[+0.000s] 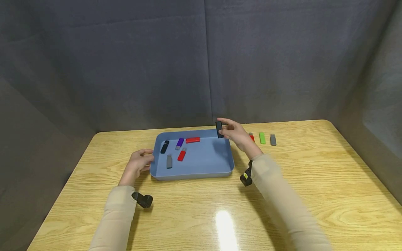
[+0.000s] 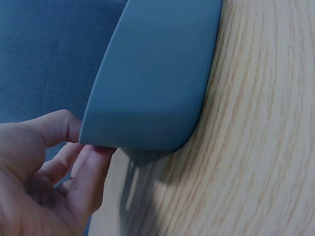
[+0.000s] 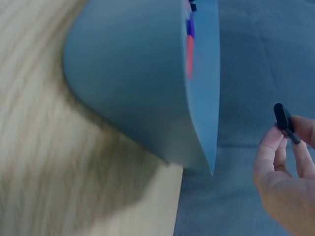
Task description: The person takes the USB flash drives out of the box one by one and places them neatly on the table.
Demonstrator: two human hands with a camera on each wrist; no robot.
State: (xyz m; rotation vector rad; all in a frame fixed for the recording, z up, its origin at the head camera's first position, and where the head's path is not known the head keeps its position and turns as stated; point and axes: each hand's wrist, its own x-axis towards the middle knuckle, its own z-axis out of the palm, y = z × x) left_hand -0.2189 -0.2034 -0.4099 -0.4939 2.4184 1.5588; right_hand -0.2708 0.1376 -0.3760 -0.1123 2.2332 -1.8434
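A black USB flash drive (image 1: 219, 129) is pinched between the thumb and fingers of my right hand (image 1: 235, 133), above the back right corner of a blue tray (image 1: 191, 176). The right wrist view shows this drive (image 3: 283, 118) held clear of the tray wall (image 3: 133, 73). At the tray's left end my left hand (image 1: 139, 164) grips the wall, with the thumb at the rim and fingers against the outside. Inside the tray lie a black drive (image 1: 164, 146), a purple drive (image 1: 179, 143), a grey drive (image 1: 169, 161) and two red drives, one lengthwise (image 1: 193, 140) and one slanted (image 1: 181, 154).
Right of the tray, a green drive (image 1: 262, 138) and a grey drive (image 1: 273, 139) lie on the wooden table (image 1: 188, 216). A red drive (image 1: 252, 137) beside them is partly hidden by my right hand. A dark curtain (image 1: 150, 69) hangs behind the table.
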